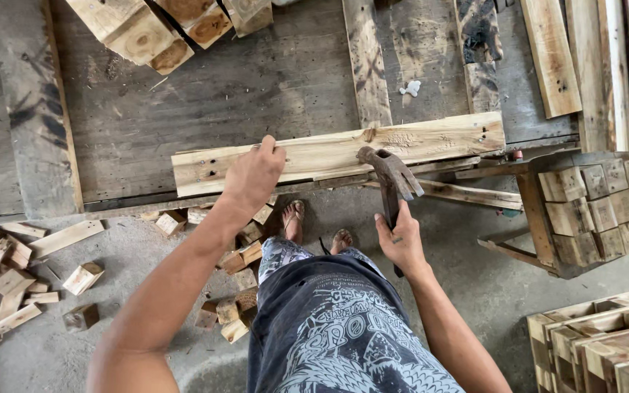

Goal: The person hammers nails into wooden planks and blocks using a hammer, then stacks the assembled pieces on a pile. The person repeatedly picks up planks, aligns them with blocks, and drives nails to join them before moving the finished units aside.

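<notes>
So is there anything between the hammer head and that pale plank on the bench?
Nothing visible. The hammer, held by the right hand, has its head right at the plank's near edge. The left hand rests on the plank, well off to the side.

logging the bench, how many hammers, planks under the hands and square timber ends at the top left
Rusty steel claw hammer, in the right hand: 1
Pale wooden plank, under the left hand: 1
Square-cut timber ends: 4
Total: 6
</notes>
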